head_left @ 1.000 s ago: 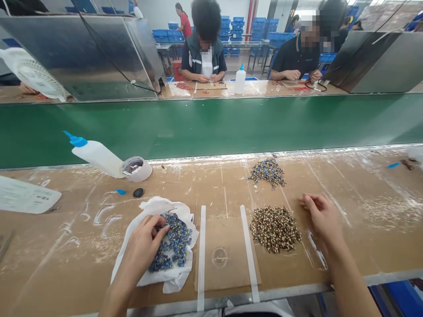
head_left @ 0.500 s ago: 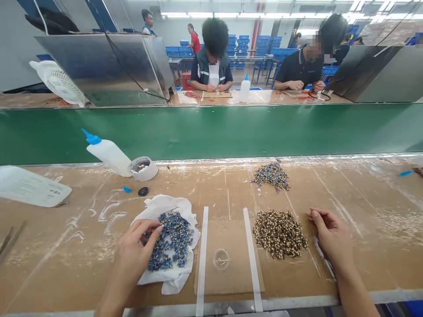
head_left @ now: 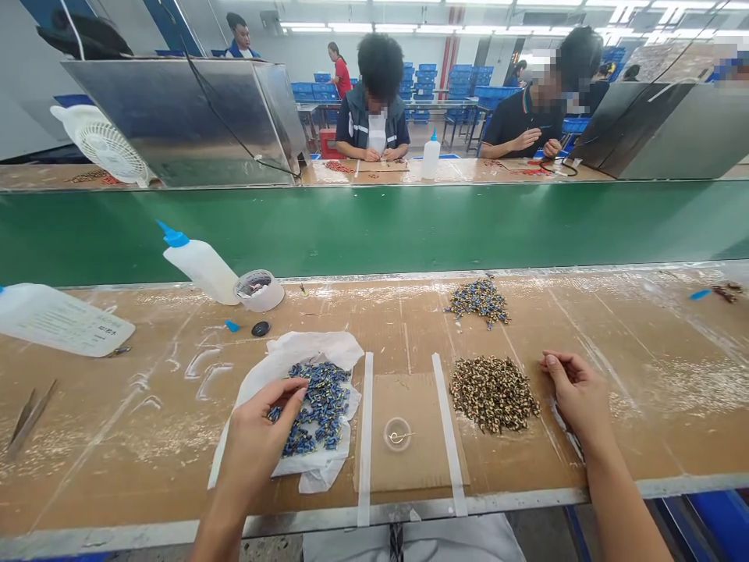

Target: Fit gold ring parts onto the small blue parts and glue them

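My left hand (head_left: 263, 425) hangs over a pile of small blue pieces (head_left: 328, 398) with yellowish ends, spread on a crumpled white sheet (head_left: 345, 351). Its thumb and index finger come together at the tips; what they hold, if anything, is too small to name. My right hand (head_left: 579, 394) rests by the table to the right of a heap of small brass-and-dark pieces (head_left: 495, 394). Its fingers are curled, thumb against index, and their contents cannot be made out. Between the piles, a small clear round dish (head_left: 398, 435) with a thin metal pin across it sits on a cardboard piece (head_left: 409, 476).
White tape strips (head_left: 366, 437) flank the cardboard. Farther back lie a smaller blue-and-gold pile (head_left: 480, 302), a tape roll (head_left: 259, 290), a tilted glue bottle (head_left: 202, 265) and a larger white bottle (head_left: 64, 320). Tweezers (head_left: 32, 417) lie left. Co-workers sit beyond the green belt (head_left: 374, 234).
The whole view has shifted slightly, showing more of the table's front edge. My hands keep nearly the same places by the two piles, with fingers still drawn together.
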Motion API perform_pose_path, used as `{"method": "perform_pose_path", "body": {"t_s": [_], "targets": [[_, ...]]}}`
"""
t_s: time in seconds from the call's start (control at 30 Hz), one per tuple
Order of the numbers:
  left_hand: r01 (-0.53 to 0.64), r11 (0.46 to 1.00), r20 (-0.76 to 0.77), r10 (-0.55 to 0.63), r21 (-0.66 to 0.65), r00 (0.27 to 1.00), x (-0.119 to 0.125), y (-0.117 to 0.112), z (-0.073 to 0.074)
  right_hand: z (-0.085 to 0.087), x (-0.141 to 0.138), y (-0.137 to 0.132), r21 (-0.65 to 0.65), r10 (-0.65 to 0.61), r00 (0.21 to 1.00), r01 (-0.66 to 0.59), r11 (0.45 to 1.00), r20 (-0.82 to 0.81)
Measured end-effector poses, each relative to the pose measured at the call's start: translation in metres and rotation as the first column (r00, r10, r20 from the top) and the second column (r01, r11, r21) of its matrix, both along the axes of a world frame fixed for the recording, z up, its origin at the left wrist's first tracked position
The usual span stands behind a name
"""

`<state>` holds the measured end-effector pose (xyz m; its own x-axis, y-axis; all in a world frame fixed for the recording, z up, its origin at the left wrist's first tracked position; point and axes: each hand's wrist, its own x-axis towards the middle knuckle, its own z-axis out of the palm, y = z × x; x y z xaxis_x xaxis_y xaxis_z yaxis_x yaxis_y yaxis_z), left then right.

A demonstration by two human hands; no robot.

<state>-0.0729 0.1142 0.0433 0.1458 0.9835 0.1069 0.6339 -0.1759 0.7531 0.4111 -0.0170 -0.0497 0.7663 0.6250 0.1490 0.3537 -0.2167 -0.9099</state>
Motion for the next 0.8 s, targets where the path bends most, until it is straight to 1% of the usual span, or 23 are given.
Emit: {"method": "perform_pose_path", "body": {"t_s": [0.13,0.27,0.33,0.43,0.5,0.57,0.7,0.8], "targets": [[0.087,0.984,0.231,-0.048,-0.158,0.972,0.016,-0.022,-0.001,0.001,0.000,-0.002,-0.013,-0.010,1.000,0.010,1.000,0.006],[0.196,0.931,0.425,-0.049,-0.309,0.904,0.031,-0.039,0.003,0.005,-0.001,-0.007,-0.034,-0.025,1.000,0.025,0.999,0.000],[0.256,0.905,0.506,-0.054,-0.339,0.861,0.036,-0.042,0.005,0.008,-0.001,-0.009,-0.051,-0.034,0.999,0.034,0.998,-0.006],[0.312,0.892,0.612,-0.052,-0.327,0.789,0.040,-0.044,0.007,0.013,-0.004,-0.012,-0.098,-0.050,0.999,0.050,0.994,0.004],[0.349,0.878,0.649,-0.059,-0.327,0.758,0.041,-0.046,0.007,0.016,-0.006,-0.014,-0.122,-0.056,0.998,0.060,0.991,0.032],[0.379,0.857,0.660,-0.062,-0.350,0.749,0.042,-0.049,0.007,0.017,-0.009,-0.016,-0.129,-0.055,0.997,0.063,0.990,0.063],[0.408,0.813,0.662,-0.037,-0.416,0.748,0.042,-0.055,0.004,0.018,-0.009,-0.016,-0.126,-0.063,0.993,0.075,0.989,0.099],[0.409,0.808,0.638,-0.054,-0.424,0.768,0.042,-0.057,0.004,0.018,-0.008,-0.013,-0.087,-0.056,0.996,0.062,0.994,0.065]]}}
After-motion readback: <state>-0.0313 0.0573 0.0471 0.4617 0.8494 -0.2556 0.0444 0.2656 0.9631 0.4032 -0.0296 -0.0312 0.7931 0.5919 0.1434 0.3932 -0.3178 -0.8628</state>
